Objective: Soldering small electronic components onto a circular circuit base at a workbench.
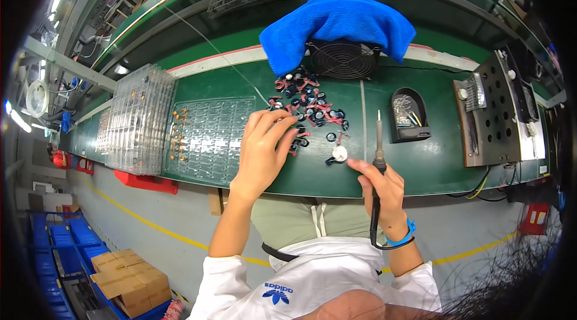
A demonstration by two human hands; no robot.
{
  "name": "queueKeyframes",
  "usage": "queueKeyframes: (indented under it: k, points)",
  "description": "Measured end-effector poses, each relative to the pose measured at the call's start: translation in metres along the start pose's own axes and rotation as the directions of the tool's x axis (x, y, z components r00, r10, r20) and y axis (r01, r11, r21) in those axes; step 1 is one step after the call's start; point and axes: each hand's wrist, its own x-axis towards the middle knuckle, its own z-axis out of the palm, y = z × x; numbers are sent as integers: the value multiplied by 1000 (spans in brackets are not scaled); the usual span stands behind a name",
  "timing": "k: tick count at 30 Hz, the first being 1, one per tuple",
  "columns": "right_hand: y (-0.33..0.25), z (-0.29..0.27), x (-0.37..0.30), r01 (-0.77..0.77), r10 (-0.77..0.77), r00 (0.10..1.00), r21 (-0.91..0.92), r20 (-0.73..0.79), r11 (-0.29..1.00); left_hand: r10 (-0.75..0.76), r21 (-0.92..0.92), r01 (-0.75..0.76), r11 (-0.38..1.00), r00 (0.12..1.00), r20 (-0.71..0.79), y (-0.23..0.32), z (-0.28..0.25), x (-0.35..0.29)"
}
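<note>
My right hand [384, 186] is closed round a soldering iron [379, 155], whose metal tip points away from me. A fingertip of that hand is beside a small white round piece [339, 153], with a dark part next to it; whether they touch I cannot tell. My left hand [263, 149] is at the left edge of a pile of small round black components with red wires [315, 103]. Its fingers are bent, with the thumb apart from them; nothing shows between them. Left of it lies a clear plastic tray [213, 134] with several small orange-brown parts along one side.
Clear trays [139, 118] stand stacked at the left. Behind the pile is a round-grilled fan [344, 60] under a blue cloth [348, 16]. A black bin [410, 117] of small metal pieces sits right of the iron, before a metal box with holes [494, 115].
</note>
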Motion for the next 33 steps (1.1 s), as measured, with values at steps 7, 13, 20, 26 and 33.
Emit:
queueKeyframes:
  k: [7, 13, 20, 26, 33]
  points:
    - [8, -41, -8, -108, 56, 976, -242, -211, 964, 49, 44, -49, 998, 999, 11, 6, 15, -6]
    - [19, -49, -16, -154, 110, 979, -267, -173, 951, -58, -288, 29, 957, 994, -92, 21, 26, -15]
    - [10, -34, -36, -19, 31, 991, 90, -133, 996, -46, -292, 31, 956, 998, -43, 34, 35, -25]
    - [7, -32, -30, 34, -30, 998, 74, -55, 997, -51, -187, 50, 981, 999, 3, 33, 37, -29]
    - [7, -31, -29, 21, -21, 1000, 47, 6, 999, -35, -196, 37, 980, 999, 12, 30, 35, -31]
